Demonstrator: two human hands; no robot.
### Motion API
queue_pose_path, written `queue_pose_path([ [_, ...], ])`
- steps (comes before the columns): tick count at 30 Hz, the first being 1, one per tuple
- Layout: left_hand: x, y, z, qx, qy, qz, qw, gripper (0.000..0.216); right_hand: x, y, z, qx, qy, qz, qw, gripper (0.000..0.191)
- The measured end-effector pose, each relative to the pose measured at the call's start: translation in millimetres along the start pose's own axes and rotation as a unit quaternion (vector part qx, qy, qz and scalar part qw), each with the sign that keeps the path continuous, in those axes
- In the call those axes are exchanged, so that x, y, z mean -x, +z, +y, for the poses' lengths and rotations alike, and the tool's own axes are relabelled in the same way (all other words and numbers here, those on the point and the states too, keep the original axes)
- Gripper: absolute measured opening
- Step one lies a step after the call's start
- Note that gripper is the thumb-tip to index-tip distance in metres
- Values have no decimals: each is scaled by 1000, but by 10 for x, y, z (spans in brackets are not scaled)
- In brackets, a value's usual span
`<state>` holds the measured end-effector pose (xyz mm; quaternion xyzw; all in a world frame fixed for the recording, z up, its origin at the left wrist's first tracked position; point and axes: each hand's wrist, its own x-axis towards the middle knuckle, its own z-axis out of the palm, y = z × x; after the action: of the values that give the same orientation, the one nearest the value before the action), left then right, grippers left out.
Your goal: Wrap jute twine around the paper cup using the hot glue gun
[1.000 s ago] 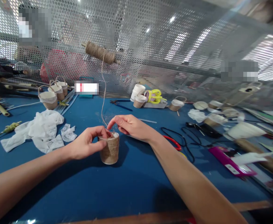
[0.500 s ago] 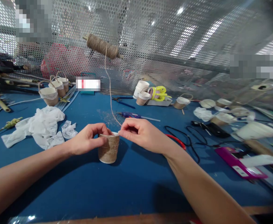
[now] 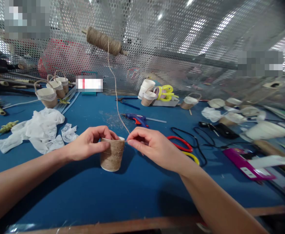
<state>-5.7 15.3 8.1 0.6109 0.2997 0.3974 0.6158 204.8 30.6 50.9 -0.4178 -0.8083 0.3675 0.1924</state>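
A paper cup wrapped in brown twine is gripped at its rim by my left hand, thumb outside and fingers inside. Just right of the rim, my right hand pinches a strand of twine. That strand runs up to a twine spool hung on a stick in front of the perforated metal screen. Behind my right hand a blue glue gun lies on the blue tabletop, a glue stick projecting from its rear.
White lace cloth lies to the left, with small handled buckets behind it. White cups, yellow cord and pliers are at the back. Scissors with red and yellow handles, black cables and a magenta device sit right.
My right hand has moved slightly away from the cup's rim, still pinching the twine. The cup has turned a little in my left hand. The view has shifted slightly.
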Motion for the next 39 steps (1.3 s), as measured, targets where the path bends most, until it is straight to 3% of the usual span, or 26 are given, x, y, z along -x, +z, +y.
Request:
queue_pose_path([
  [13, 36, 24, 4, 46, -10, -20, 999, 20, 31, 80, 119, -147, 44, -19, 988, 10],
  [32, 44, 63, -10, 150, -36, -32, 988, 16, 45, 99, 129, -154, -10, -41, 987, 9],
  [36, 37, 35, -4, 115, -34, -37, 992, 16, 76, 99, 139, -179, -22, -67, 981, 10],
  [39, 20, -8, -9, 48, -23, -34, 998, 14, 99, 95, 129, -132, -11, -66, 989, 11],
])
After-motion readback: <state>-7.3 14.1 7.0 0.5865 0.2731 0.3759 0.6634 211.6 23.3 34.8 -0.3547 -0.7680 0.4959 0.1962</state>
